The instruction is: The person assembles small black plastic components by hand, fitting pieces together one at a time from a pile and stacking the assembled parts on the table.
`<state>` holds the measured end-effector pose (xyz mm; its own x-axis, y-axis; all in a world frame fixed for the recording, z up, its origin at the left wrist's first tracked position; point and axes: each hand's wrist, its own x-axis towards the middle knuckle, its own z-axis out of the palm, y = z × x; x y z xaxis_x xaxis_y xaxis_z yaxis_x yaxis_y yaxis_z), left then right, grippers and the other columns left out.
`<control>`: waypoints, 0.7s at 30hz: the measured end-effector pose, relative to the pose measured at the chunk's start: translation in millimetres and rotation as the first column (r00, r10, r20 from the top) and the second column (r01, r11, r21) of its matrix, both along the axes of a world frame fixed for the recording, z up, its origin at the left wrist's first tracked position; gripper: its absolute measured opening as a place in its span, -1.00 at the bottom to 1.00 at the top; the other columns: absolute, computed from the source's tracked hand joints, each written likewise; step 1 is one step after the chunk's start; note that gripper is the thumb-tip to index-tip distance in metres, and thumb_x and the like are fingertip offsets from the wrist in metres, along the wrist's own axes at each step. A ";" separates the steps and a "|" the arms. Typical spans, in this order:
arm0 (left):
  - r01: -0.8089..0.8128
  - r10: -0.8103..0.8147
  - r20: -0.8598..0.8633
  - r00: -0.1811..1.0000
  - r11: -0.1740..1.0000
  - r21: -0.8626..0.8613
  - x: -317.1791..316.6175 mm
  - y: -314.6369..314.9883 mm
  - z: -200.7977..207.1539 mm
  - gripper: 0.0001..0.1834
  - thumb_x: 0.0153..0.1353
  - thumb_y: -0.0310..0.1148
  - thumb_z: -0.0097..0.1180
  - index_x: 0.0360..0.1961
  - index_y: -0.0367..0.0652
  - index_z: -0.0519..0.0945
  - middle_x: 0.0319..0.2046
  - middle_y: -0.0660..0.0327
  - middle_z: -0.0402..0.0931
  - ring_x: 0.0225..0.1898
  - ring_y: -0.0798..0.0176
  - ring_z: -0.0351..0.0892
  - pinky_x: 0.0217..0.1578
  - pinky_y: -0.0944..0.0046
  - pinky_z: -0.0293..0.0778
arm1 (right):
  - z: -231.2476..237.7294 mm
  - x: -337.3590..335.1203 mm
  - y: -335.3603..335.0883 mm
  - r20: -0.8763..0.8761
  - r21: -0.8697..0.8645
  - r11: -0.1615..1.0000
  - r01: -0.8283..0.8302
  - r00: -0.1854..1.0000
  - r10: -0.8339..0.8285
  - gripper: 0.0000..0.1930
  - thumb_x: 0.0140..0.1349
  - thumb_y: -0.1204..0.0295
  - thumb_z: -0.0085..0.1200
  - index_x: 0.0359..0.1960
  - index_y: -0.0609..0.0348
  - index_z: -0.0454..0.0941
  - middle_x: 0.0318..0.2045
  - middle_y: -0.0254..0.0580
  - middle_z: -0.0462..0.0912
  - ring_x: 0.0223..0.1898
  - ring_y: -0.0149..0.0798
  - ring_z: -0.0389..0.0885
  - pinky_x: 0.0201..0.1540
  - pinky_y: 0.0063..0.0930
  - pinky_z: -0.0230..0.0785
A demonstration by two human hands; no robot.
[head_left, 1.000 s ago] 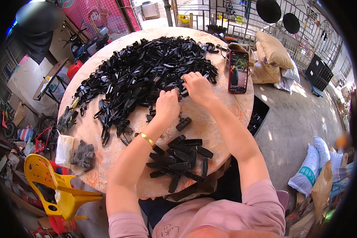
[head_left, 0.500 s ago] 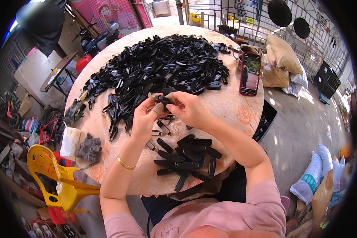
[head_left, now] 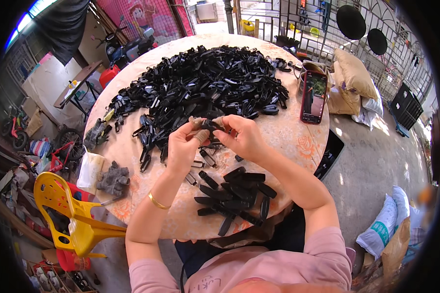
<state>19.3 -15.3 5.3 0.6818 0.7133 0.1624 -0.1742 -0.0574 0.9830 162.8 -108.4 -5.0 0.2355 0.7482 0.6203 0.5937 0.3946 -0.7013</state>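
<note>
Over the middle of the round table [head_left: 298, 161], my left hand [head_left: 182, 149] and my right hand [head_left: 243, 140] meet at a small black plastic piece [head_left: 211, 124]. Fingertips of both hands pinch it from either side, and beige wraps cover some of them. Its exact kind is hard to make out, as fingers hide much of it. Beyond my hands spreads a large pile of glossy black plastic parts [head_left: 210, 73], some shaped like open frames. A few loose frames [head_left: 208, 157] lie just below my hands. Nearer me is a smaller heap of matte black elongated pieces [head_left: 237, 191].
A phone [head_left: 314, 97] stands upright at the table's right edge. Dark grey gloves [head_left: 114, 179] and a white packet [head_left: 90, 171] lie at the left edge. A yellow chair [head_left: 78, 222] stands at the left. Stuffed sacks [head_left: 354, 80] and a black crate [head_left: 406, 108] are on the right.
The whole view has shifted slightly. Both hands still hold the black piece, with the right fingers slightly rearranged on it. The pile and the near heap look unchanged.
</note>
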 end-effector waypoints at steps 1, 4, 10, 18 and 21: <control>0.000 0.000 0.002 1.000 1.000 0.003 -0.4 0.4 -1.0 -0.71 0.12 -0.56 0.06 -0.09 -0.34 0.49 -0.31 0.25 0.55 -0.36 0.48 0.49 -0.30 0.46 0.50 | -0.8 0.1 1.1 0.008 0.011 1.000 0.005 1.000 -0.005 -0.79 0.02 0.44 0.14 -0.32 0.29 0.50 -0.53 -0.21 0.49 -0.57 -0.35 0.45 -0.51 -0.54 0.33; -0.001 0.002 0.021 1.000 0.999 -0.046 -0.5 -1.1 -4.1 -0.71 0.13 -0.55 0.06 -0.08 -0.34 0.48 -0.29 0.24 0.54 -0.33 0.46 0.49 -0.26 0.44 0.50 | -1.7 -3.4 1.3 0.062 0.070 0.997 0.042 0.997 -0.047 -0.79 -0.02 0.44 0.17 -0.34 0.26 0.50 -0.52 -0.18 0.51 -0.57 -0.26 0.48 -0.52 -0.47 0.35; 0.041 -0.015 0.136 0.991 0.981 -0.188 3.6 -8.2 -7.3 -0.71 0.16 -0.52 0.04 -0.07 -0.34 0.48 -0.24 0.22 0.53 -0.27 0.44 0.49 -0.18 0.45 0.44 | -8.8 -1.4 5.1 0.242 0.246 0.968 0.053 0.963 -0.114 -0.79 -0.09 0.54 0.21 -0.42 0.25 0.44 -0.47 -0.16 0.48 -0.52 -0.28 0.46 -0.50 -0.54 0.33; 0.135 -0.126 0.169 0.977 0.990 -0.042 -3.6 7.9 -5.5 -0.75 0.07 -0.59 0.10 -0.17 -0.33 0.54 -0.28 0.25 0.55 -0.26 0.47 0.48 -0.16 0.49 0.39 | -4.4 -2.9 3.0 -0.209 -0.234 0.948 -0.216 0.963 0.168 -0.73 -0.03 0.34 0.23 -0.33 0.24 0.54 -0.56 -0.18 0.51 -0.56 -0.21 0.49 -0.50 -0.45 0.33; 0.165 -0.171 0.182 0.968 0.985 0.048 -2.6 7.4 -3.2 -0.79 0.06 -0.63 0.09 -0.22 -0.33 0.57 -0.31 0.25 0.56 -0.28 0.48 0.48 -0.21 0.49 0.41 | -7.8 -2.9 2.6 0.003 -0.100 0.990 -0.096 0.995 0.097 -0.73 -0.01 0.34 0.22 -0.30 0.23 0.56 -0.59 -0.16 0.54 -0.61 -0.30 0.47 -0.53 -0.48 0.31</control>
<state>16.6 -7.9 2.2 0.7473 0.5834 0.3180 -0.3623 -0.0434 0.9311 159.9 -105.8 -12.9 0.1549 0.8252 0.5432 0.5617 0.3787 -0.7356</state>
